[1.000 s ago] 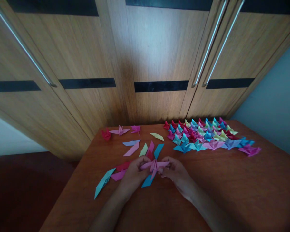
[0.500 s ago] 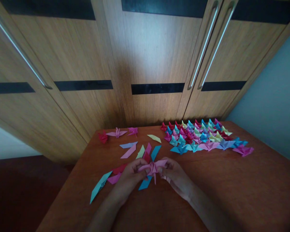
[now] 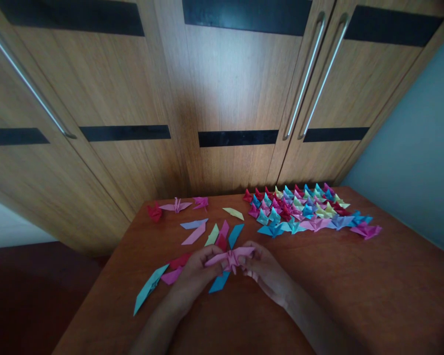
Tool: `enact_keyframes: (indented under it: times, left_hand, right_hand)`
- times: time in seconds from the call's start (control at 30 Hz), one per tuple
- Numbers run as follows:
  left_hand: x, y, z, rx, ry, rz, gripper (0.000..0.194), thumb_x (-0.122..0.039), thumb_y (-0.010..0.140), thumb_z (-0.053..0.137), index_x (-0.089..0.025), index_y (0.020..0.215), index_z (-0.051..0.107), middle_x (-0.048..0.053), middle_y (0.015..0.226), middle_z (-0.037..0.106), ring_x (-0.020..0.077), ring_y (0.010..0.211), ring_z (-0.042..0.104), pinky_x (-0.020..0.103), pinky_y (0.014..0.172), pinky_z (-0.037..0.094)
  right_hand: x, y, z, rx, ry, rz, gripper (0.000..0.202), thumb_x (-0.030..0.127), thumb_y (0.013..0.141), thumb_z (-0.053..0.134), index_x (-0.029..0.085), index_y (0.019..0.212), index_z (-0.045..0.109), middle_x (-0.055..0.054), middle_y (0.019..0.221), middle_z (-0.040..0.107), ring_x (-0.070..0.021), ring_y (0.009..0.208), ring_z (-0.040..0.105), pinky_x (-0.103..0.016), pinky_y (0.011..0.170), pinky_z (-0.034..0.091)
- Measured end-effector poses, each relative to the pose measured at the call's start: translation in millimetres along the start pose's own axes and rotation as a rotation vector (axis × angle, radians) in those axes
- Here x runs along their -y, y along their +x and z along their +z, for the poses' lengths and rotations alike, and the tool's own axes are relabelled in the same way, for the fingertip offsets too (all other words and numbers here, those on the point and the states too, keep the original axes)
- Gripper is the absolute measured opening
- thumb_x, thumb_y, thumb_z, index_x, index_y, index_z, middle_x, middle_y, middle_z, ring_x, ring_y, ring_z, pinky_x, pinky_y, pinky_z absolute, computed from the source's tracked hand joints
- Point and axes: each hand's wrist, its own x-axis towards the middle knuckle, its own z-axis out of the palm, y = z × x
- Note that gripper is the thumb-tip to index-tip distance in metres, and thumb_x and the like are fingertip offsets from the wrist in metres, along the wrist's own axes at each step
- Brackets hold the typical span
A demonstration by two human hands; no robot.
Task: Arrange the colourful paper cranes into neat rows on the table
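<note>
A pink origami crane (image 3: 231,259) is held above the table between my two hands, its wings spread to either side. My left hand (image 3: 200,273) pinches the left wing between thumb and fingers. Closed on the right wing is my right hand (image 3: 262,271). Under and behind the crane lie flat folded paper pieces, among them a blue strip (image 3: 219,282) and another blue piece (image 3: 236,235). Beside my left hand are a magenta piece (image 3: 171,276) and a long mint-green piece (image 3: 150,290).
Rows of finished colourful cranes (image 3: 296,207) cover the table's back right. A red folded piece (image 3: 154,212), a pink crane (image 3: 176,205) and a magenta crane (image 3: 201,202) sit at the back left. Wooden cabinet doors (image 3: 237,79) rise directly behind the table (image 3: 318,276).
The crane's downward-pointing tip looks shorter now, with the crane turned slightly in my fingers. Both hands keep their grip on the wings. The whole view has shifted a little.
</note>
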Motion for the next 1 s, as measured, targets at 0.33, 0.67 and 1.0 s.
enact_keyframes:
  times: [0.33, 0.67, 1.0]
  left_hand:
    - [-0.7, 1.7, -1.9, -0.069, -0.002, 0.023, 0.021, -0.037, 0.077, 0.066, -0.017, 0.078, 0.06, -0.001, 0.074, 0.059, 0.0139, 0.071, 0.053, 0.023, 0.066, 0.044]
    - [-3.2, 0.4, -0.8, -0.008, 0.047, -0.029, 0.024, -0.036, 0.074, 0.069, -0.016, 0.087, 0.067, 0.001, 0.075, 0.064, 0.0141, 0.07, 0.053, 0.023, 0.064, 0.041]
    - [0.0, -3.2, -3.6, 0.009, -0.114, 0.009, 0.029, -0.035, 0.076, 0.069, -0.016, 0.098, 0.067, 0.006, 0.086, 0.069, 0.0163, 0.076, 0.058, 0.026, 0.071, 0.044]
  right_hand:
    - [-3.3, 1.5, -4.1, -0.003, -0.142, -0.008, 0.026, 0.029, 0.07, 0.077, 0.016, 0.079, 0.056, 0.0, 0.071, 0.061, -0.0096, 0.063, 0.052, -0.021, 0.058, 0.038]
    - [0.3, -0.4, -0.1, 0.0, -0.078, -0.015, 0.028, 0.03, 0.069, 0.079, 0.017, 0.076, 0.055, 0.004, 0.067, 0.054, -0.0073, 0.059, 0.044, -0.02, 0.054, 0.032]
    - [3.2, 1.7, -2.3, 0.013, 0.04, 0.005, 0.025, 0.03, 0.07, 0.078, 0.016, 0.086, 0.065, -0.001, 0.077, 0.062, -0.0075, 0.062, 0.051, -0.02, 0.059, 0.04]
